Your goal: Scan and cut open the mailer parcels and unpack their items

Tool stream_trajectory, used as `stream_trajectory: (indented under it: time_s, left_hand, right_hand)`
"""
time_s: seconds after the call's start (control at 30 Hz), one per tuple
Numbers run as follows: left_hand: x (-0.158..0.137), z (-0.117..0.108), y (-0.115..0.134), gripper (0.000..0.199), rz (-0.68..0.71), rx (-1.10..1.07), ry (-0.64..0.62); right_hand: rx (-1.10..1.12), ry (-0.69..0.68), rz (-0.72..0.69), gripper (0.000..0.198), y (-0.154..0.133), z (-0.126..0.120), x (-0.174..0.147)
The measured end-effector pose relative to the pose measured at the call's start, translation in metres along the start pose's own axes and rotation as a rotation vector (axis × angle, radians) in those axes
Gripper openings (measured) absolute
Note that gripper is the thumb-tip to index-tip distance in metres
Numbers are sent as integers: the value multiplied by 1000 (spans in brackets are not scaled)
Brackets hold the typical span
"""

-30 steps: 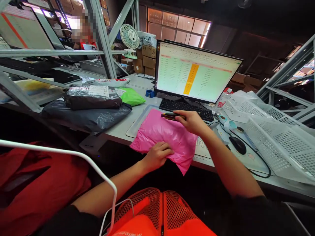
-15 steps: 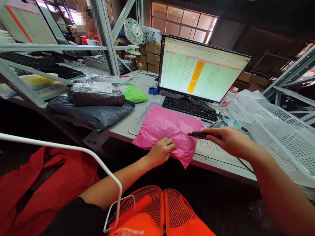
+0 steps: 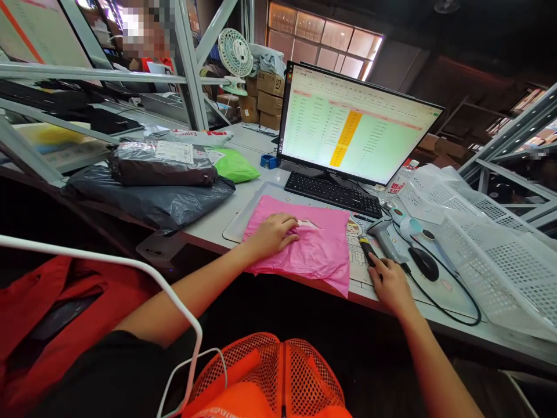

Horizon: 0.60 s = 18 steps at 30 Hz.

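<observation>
Spanning the foreground, desk: white top, carries everything within reach.
Mat: under the work spot; cartoon figures, outlined characters I can't make out.
Monitor: behind the mat, angled for reading; table with orange column, cell text and bezel logo too small to read.
Basket: white, perforated, right of the mouse, probably parked there to leave the middle free.
Grey bag: left side, hangs past the desk edge, black parcel on top. Parcel's white label faces up, illegible.
Pink bag: on the mat between the hands, near edge drooping over the desk front. Slit-like opening on top, pale inside.
Carton: stacked at back, "SF" printed on it.
Keyboard: pushed up to the monitor, likely to spare room.
Left hand: half spread, palm down on the pink bag beside the slit, seemingly to steady it. Can't see any plastic pinched.
Right hand: fingers loosely bent, touching the cutter's near end; gripped or just resting, can't tell.
Scanner: grey, just beside the cutter, handy for the right hand.
Bottle: red-and-white lettering, unreadable.
Cutter: black/yellow, yellow end pointing away from the person.
</observation>
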State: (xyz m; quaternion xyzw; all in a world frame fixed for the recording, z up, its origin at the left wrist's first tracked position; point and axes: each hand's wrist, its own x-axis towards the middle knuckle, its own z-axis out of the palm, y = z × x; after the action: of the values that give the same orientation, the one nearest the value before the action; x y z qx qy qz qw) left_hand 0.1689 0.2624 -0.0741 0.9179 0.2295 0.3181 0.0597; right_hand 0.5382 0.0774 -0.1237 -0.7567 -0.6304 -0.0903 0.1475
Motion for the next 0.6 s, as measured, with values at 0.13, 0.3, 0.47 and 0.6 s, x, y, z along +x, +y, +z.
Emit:
stream_trajectory:
  time_s: [0.13, 0.3, 0.47, 0.6]
  left_hand:
    - [-21, 10, 17, 16, 89, 55, 206]
    - [-15, 7, 26, 19, 140, 218, 186]
    - [0, 5, 29, 25, 246, 240, 162]
    - [0, 4, 33, 41, 311, 210, 207]
  right_hand:
    - [195, 160, -106, 50, -29, -34, 30]
    - [376, 158, -384, 45, -128, -70, 97]
    - [148, -242, -515, 39, -216, -46, 161]
    - [81, -312, -471, 42, -235, -30, 184]
